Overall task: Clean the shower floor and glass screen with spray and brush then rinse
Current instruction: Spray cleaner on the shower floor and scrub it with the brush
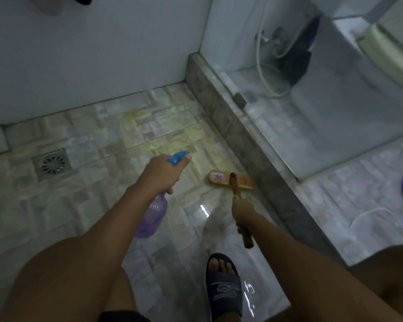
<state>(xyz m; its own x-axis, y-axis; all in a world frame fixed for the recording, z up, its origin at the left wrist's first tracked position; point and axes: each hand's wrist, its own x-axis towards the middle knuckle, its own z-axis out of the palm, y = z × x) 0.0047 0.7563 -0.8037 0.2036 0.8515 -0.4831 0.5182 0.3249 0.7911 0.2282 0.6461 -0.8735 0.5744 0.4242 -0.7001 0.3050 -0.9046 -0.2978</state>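
The tiled shower floor [102, 135] is lying left of the grey stone kerb [230, 126] and shining wet close to it. The glass screen [277, 126] is standing along the kerb's top. The purple spray bottle [153, 214] is hanging over the floor, left of the kerb, with the left hand [163, 173] gripping its neck. The wooden brush [228, 180] is resting its head on the tiles just beside the kerb, with the right hand [242, 210] clasping its handle. The drain [52, 163] is sitting far left of the kerb.

Purple spray bottle [153, 213] with blue head; tan wooden brush [229, 180]
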